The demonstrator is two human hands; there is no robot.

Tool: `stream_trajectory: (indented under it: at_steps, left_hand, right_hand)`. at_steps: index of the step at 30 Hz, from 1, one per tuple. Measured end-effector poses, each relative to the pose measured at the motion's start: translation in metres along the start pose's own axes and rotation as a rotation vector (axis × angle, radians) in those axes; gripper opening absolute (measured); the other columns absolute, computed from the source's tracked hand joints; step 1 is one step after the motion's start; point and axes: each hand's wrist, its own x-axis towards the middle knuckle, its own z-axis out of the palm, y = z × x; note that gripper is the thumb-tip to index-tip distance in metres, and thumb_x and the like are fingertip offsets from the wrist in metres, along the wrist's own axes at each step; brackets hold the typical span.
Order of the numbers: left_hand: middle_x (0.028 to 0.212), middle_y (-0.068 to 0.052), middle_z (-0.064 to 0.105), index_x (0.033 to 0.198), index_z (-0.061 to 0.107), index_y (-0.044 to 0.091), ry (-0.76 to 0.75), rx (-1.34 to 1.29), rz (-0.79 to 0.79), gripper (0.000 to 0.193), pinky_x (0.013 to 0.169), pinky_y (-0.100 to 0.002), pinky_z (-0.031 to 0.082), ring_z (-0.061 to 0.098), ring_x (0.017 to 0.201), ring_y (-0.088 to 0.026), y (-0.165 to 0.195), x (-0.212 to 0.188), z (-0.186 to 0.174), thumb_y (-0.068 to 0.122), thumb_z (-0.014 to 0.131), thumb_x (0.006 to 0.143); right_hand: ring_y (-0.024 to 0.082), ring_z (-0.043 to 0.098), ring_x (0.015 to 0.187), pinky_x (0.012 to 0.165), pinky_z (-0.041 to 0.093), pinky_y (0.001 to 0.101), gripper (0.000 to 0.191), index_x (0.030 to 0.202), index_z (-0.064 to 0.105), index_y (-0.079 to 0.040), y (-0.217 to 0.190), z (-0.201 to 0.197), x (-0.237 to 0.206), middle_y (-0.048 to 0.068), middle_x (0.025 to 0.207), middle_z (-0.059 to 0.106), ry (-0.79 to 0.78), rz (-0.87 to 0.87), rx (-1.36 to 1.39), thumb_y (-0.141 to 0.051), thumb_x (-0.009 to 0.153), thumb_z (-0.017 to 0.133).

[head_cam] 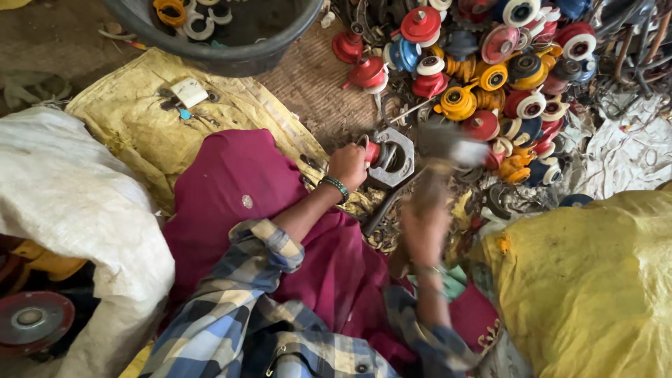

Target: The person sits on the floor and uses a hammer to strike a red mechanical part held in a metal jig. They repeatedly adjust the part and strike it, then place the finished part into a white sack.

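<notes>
Checked sleeves nearest; left hand grips red part in grey ring, right hand blurred, clamped on hammer. Wheel pile crowds ahead, sacks hem sides.

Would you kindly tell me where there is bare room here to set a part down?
Bare brown floor shows between the dark round tub and the heap of red, blue and orange pulley-like parts. The spread yellow sack is mostly free apart from a few small bits. The heap is crowded, as is the spot where the left hand steadies a grey metal ring piece.

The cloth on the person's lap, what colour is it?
The lap cloth is magenta, seen in the head view.
</notes>
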Motion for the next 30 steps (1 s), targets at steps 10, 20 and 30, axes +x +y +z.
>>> stream_trajectory:
  at_steps: [10,20,30]
  left_hand:
    - [0.09,-0.019,0.072,0.085,0.074,0.005,-0.027,0.013,-0.087,0.013,0.071,-0.05,0.058,0.072,0.08,-0.039,0.006,0.004,0.012,0.018,0.075,0.085]
    - [0.09,-0.017,0.071,0.082,0.073,0.006,-0.033,0.056,-0.028,0.017,0.068,-0.048,0.056,0.072,0.08,-0.036,0.0,-0.005,0.011,0.022,0.076,0.084]
    - [0.092,-0.018,0.072,0.08,0.073,0.009,0.012,0.084,-0.012,0.009,0.07,-0.049,0.056,0.072,0.08,-0.036,0.002,0.004,0.008,0.016,0.07,0.083]
  right_hand:
    - [0.024,0.067,0.063,0.051,0.059,0.0389,0.059,0.127,0.041,-0.001,0.014,-0.052,-0.009,0.013,0.093,0.066,0.118,0.495,0.429,-0.009,0.079,0.074]
    - [0.029,0.069,0.089,0.078,0.058,0.0496,0.037,0.126,0.061,0.001,-0.024,-0.067,-0.001,0.017,0.107,0.07,0.381,-0.11,-0.175,-0.018,0.097,0.075]
    - [0.038,0.07,0.086,0.074,0.055,0.0513,0.067,0.134,0.053,0.0,-0.002,-0.027,-0.009,0.025,0.101,0.072,-0.048,0.322,-0.009,-0.035,0.083,0.078]
